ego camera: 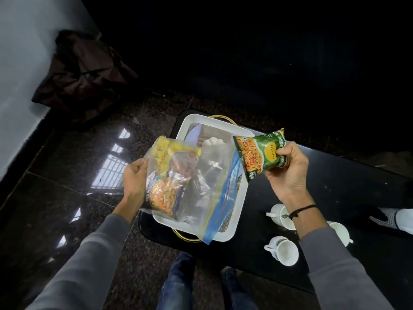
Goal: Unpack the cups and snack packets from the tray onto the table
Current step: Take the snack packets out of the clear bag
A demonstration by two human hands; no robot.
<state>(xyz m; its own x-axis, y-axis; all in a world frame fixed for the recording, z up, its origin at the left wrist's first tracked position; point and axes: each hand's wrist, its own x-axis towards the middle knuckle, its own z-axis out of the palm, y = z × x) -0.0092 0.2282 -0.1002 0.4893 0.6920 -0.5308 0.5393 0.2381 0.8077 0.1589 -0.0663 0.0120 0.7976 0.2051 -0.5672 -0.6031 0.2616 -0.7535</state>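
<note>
My left hand [134, 181] grips the left edge of a clear zip bag [207, 175] with a blue seal strip, held above the white tray [240, 204]. Inside the bag lie a yellow snack packet [171, 156] and an orange-and-blue one [164, 196]. My right hand [288, 173] grips a green snack packet [260, 153] just right of the bag's mouth, over the tray's right rim. A white cup [213, 142] shows in the tray behind the bag. On the black table [348, 175] to the right stand three white cups [282, 253], [280, 217], [340, 232].
The tray has gold handles and sits at the left end of the table. A dark bag [85, 79] lies on the glossy granite floor by the wall at the left. My legs in jeans [178, 280] are below the table's front edge.
</note>
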